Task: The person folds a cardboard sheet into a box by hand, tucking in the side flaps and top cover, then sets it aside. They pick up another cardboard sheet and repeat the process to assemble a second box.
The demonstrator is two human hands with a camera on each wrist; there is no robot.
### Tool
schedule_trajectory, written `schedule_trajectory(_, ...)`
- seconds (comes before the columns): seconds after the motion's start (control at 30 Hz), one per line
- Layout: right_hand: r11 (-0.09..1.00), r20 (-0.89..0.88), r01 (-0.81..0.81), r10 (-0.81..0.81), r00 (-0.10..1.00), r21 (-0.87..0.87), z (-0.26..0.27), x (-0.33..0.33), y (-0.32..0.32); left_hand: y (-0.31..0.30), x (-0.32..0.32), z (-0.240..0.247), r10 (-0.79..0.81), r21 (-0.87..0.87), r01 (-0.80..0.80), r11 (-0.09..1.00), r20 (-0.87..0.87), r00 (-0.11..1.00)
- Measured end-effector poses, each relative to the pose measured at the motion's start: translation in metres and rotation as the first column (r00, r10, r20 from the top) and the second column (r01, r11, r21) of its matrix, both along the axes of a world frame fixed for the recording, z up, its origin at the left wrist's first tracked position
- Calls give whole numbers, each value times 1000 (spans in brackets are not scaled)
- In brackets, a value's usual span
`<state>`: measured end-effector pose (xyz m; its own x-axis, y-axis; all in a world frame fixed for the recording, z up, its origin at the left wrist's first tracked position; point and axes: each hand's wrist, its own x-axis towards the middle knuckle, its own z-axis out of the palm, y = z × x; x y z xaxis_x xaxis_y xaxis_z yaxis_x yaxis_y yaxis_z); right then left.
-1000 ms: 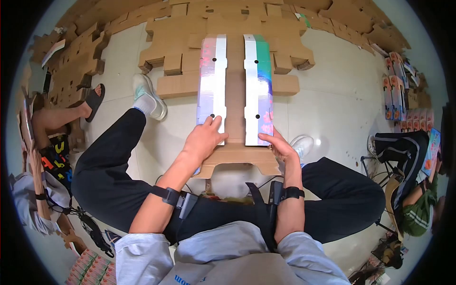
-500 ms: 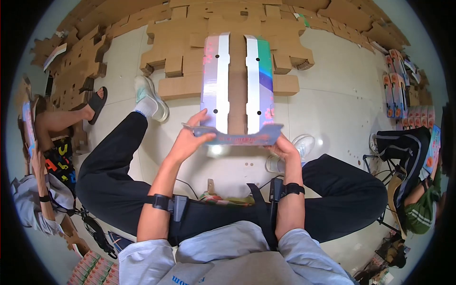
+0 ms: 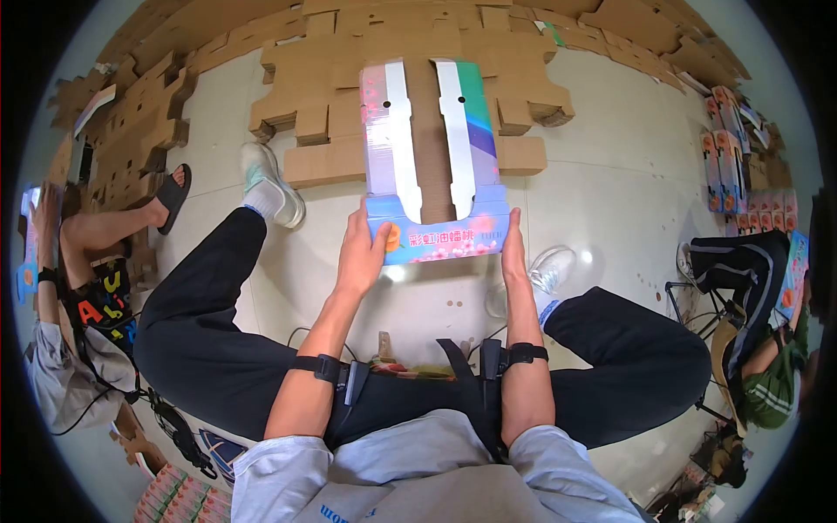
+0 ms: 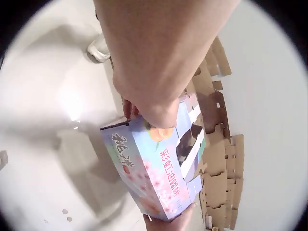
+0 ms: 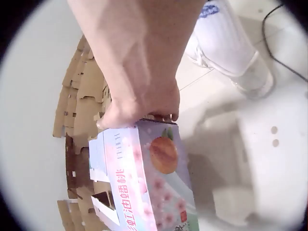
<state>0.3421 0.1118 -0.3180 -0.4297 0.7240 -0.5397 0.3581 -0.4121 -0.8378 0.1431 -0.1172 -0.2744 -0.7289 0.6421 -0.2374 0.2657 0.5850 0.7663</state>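
Observation:
A printed cardboard fruit box (image 3: pixel 453 248) faces me, partly folded up, its front panel bearing pink lettering, blossoms and a peach. Two long white-edged flaps (image 3: pixel 405 166) lean inward over its brown inside, leaving a gap along the middle. My left hand (image 3: pixel 357 253) grips the near left corner, thumb on the printed panel and fingers down the side. At the near right corner my right hand (image 3: pixel 515 244) holds the other end; in the right wrist view its fingertips (image 5: pixel 163 117) curl at the box's end edge. The left wrist view shows the peach picture beside my left hand (image 4: pixel 154 113).
Beyond the box lie stacked flat brown cardboard pieces (image 3: pixel 349 52). Finished-looking printed boxes (image 3: pixel 725 170) stand at the right. More printed packs (image 3: pixel 179 497) sit at lower left. Other people sit at both sides, one with a sandalled foot (image 3: pixel 176 196). My shoes (image 3: pixel 272 187) flank the box.
The brown near flap has been folded up and over, so its printed face now shows toward me. Both hands have shifted from the side flaps to the near corners.

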Motion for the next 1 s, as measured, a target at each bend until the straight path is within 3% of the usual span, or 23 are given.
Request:
schedule_trajectory(0.13,996,-4,93,-93,996,16,-9,-4,-12,0,4,2,56,7,-56,998,72,996)
schedule_trajectory(0.3,973,-103,187,-201,974,-136,-45,6,-15,-2,4,-17,134,7,-140,990,249,959)
schedule_trajectory(0.4,985,-59,141,-147,987,-97,-49,7,-18,-1,-3,-29,84,-8,-84,996,204,975)
schedule_trajectory(0.5,990,-17,96,-99,995,-101,-41,7,-20,5,-1,-23,132,-11,-131,991,114,985)
schedule_trajectory(0.6,990,48,139,-137,989,-34,-46,2,-21,8,3,-2,105,62,-98,993,-125,987)
schedule_trajectory(0.7,992,83,109,-104,991,-61,-43,9,-21,13,11,4,288,116,-302,946,122,950)
schedule_trajectory(0.8,995,57,68,-64,996,-68,-37,6,-19,5,-7,-41,292,100,-314,944,187,938)
schedule_trajectory(0.9,999,100,53,-52,994,-10,-30,-1,-26,22,-19,-18,383,41,-423,905,353,854)
schedule_trajectory(0.93,998,87,58,-58,995,7,-29,-4,-28,22,-30,-20,259,97,-315,944,374,891)
schedule_trajectory(1.0,996,118,66,-74,990,64,-22,-2,-23,29,-31,-10,236,119,-317,941,441,866)
